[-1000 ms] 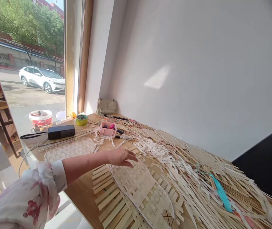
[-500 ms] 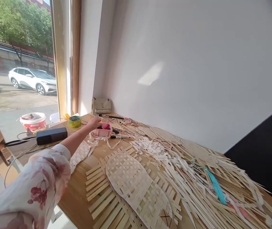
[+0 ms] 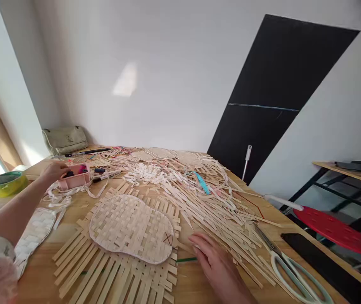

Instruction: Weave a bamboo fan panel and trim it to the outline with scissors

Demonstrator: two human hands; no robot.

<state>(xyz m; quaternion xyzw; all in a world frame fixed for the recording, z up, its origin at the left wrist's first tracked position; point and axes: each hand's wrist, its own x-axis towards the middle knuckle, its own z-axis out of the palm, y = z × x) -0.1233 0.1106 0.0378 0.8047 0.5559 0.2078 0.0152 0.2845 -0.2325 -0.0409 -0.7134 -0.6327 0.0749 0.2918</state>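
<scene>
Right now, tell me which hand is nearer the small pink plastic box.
Left. The left hand is right at the left end of the small pink plastic box; the right hand is well off to the box's right, beyond the pale woven bamboo oval mat.

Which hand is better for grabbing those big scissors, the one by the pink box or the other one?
Probably the right hand. It is down by the loose bamboo strips, much nearer the scissors. The left hand is far away, at the pink box.
</scene>
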